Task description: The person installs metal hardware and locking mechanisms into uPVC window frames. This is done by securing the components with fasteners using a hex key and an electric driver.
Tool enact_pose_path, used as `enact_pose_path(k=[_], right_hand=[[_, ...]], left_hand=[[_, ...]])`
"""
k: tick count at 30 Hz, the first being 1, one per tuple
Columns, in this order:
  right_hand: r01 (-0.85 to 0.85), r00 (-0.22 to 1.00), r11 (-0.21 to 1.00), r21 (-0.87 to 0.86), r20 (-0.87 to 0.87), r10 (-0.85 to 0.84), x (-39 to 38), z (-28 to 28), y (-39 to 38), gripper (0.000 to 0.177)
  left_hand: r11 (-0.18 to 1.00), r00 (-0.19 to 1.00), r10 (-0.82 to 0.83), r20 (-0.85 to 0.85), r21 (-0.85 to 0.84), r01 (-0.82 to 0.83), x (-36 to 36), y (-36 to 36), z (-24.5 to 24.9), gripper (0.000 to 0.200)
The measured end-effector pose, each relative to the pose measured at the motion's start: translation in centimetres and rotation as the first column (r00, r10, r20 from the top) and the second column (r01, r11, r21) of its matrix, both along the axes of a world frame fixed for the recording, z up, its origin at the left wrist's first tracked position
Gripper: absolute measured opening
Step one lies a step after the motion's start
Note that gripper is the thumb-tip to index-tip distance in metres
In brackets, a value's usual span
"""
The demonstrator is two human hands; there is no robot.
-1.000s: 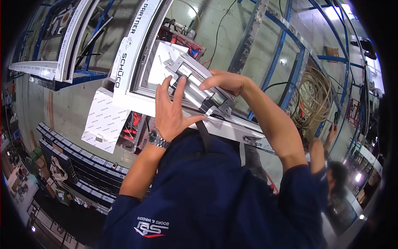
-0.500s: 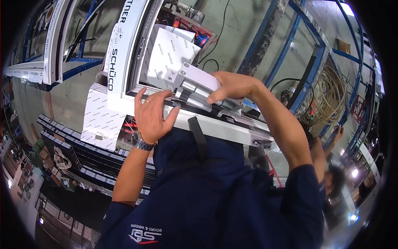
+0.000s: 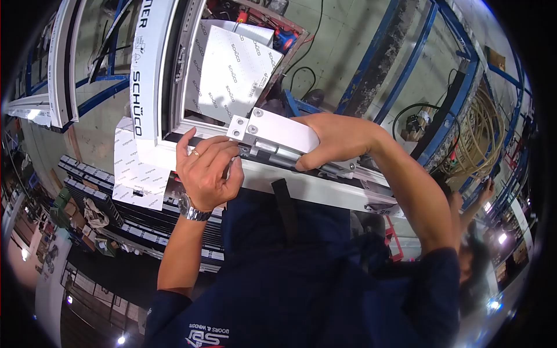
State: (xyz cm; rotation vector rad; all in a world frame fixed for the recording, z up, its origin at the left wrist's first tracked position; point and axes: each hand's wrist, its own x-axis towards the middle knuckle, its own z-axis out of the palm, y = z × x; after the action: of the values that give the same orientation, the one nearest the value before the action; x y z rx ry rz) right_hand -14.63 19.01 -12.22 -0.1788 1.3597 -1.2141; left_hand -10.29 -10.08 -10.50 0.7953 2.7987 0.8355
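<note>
My right hand (image 3: 339, 139) is wrapped round a silver metal hinge (image 3: 284, 130), thumb on its front side and fingers hidden behind. The hinge has a flat block with screw heads and round barrels below it. It lies along the near rail of a white window or door frame (image 3: 255, 177). At the hinge's left end is my left hand (image 3: 209, 171), with its fingers curled in over the rail and the thumb drawn close. I cannot make out what, if anything, its fingertips hold. A ring and a wristwatch (image 3: 192, 209) are on this hand and wrist.
Printed white sheets (image 3: 232, 72) lie inside the frame, beside a tray with red-handled tools (image 3: 283, 39). Blue steel stands (image 3: 409, 61) and coiled hose (image 3: 478, 136) are to the right. Dark profiles (image 3: 98, 197) are stacked at left. Another person's hand (image 3: 486, 191) shows at far right.
The hinge has tilted down, closer to the rail, with my right hand still round it. My left fingers have curled in and the thumb has closed up. The view has shifted slightly.
</note>
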Motion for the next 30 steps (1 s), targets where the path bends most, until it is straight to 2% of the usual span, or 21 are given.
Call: enact_pose_path(k=[6, 9, 10, 13, 14, 17, 18, 21, 22, 30], right_hand=[[-0.012, 1.000, 1.000, -0.017, -0.015, 0.012, 0.3, -0.7, 0.4, 0.067], [-0.077, 0.997, 0.995, -0.061, -0.030, 0.076, 0.0, -0.5, 0.7, 0.071], [-0.055, 0.998, 0.995, -0.082, -0.046, 0.051, 0.7, -1.1, 0.6, 0.076], [-0.079, 0.997, 0.996, -0.031, 0.020, 0.079, 0.1, -0.6, 0.6, 0.077], [-0.011, 1.000, 0.997, -0.082, 0.004, 0.012, 0.2, -0.7, 0.6, 0.076], [-0.034, 0.999, 0.991, -0.132, 0.032, 0.039, -0.1, -1.3, 0.4, 0.076], [0.031, 0.999, 0.989, -0.147, 0.037, -0.026, 0.4, -1.5, 0.6, 0.074], [0.049, 0.999, 0.986, -0.160, 0.022, -0.046, 1.4, -2.4, 0.4, 0.072], [0.052, 0.995, 0.989, -0.141, 0.093, -0.039, 0.8, -1.5, 0.7, 0.070], [0.042, 0.999, 0.991, -0.126, 0.000, -0.043, 2.2, -1.8, 0.4, 0.064]], left_hand=[[1.000, 1.000, -0.012, 0.014, -0.009, 0.012, 0.0, 0.1, 0.1, 0.009], [0.999, 0.999, -0.019, 0.028, -0.035, 0.020, 0.1, 0.0, -0.1, 0.010], [0.999, 1.000, -0.015, 0.026, -0.041, 0.016, 0.1, 0.0, -0.1, 0.010], [0.998, 0.999, -0.024, 0.025, -0.062, 0.026, 0.1, 0.0, -0.3, 0.012], [0.997, 0.999, -0.027, 0.024, -0.072, 0.029, 0.2, 0.0, -0.3, 0.013], [0.992, 0.998, -0.050, 0.034, -0.111, 0.053, 0.4, -0.2, -0.3, 0.015], [0.992, 0.997, -0.059, 0.039, -0.106, 0.063, 0.5, -0.2, -0.4, 0.016], [0.990, 0.995, -0.089, 0.044, -0.108, 0.093, 0.7, -0.5, -0.5, 0.016], [0.990, 0.995, -0.091, 0.035, -0.107, 0.094, 0.7, -0.5, -0.6, 0.016], [0.987, 0.992, -0.126, -0.020, -0.104, 0.123, 0.7, -0.5, -0.6, 0.017]])
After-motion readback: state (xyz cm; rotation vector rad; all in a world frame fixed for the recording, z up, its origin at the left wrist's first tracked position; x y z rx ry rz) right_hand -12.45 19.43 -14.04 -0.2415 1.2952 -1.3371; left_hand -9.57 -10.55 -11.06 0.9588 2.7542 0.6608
